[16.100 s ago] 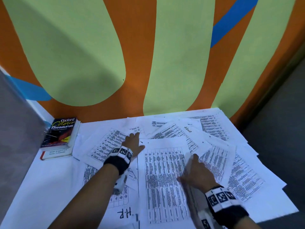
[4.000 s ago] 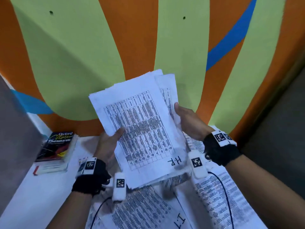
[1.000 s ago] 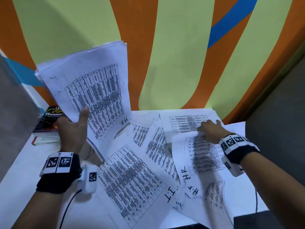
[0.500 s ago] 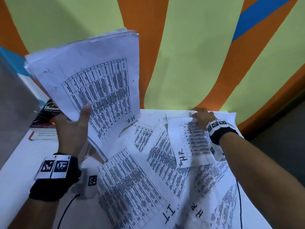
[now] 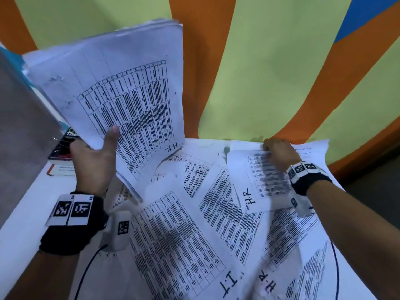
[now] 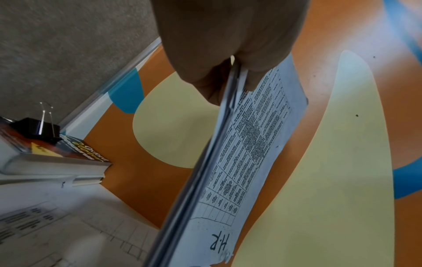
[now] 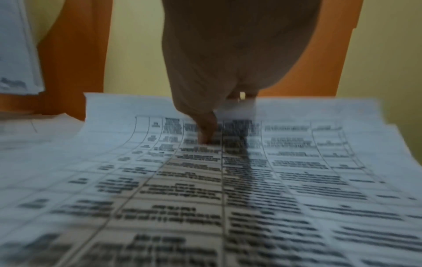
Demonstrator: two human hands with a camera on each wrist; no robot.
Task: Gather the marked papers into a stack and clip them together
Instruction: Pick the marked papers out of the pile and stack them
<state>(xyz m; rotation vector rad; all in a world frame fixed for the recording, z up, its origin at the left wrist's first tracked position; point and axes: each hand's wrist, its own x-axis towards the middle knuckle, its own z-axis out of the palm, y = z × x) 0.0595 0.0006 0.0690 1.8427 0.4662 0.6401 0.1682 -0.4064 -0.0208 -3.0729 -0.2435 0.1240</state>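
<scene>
The wall (image 5: 259, 72) bounds the surface (image 5: 19, 224) at mid-frame. Loose sheets (image 5: 179, 234) cover its centre and right. Upper left, the left hand (image 5: 93, 161) grips the raised stack (image 5: 121, 89). Right hand (image 5: 279, 154) pinches one sheet (image 5: 244, 180) at the far edge. A clip (image 6: 38, 128) sits on the book (image 6: 66, 155), far left.

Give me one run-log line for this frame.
left hand: holds H.R stack raised | right hand: pinches loose H.R sheet at far edge | binder clip: unused on book | step: gathering
</scene>
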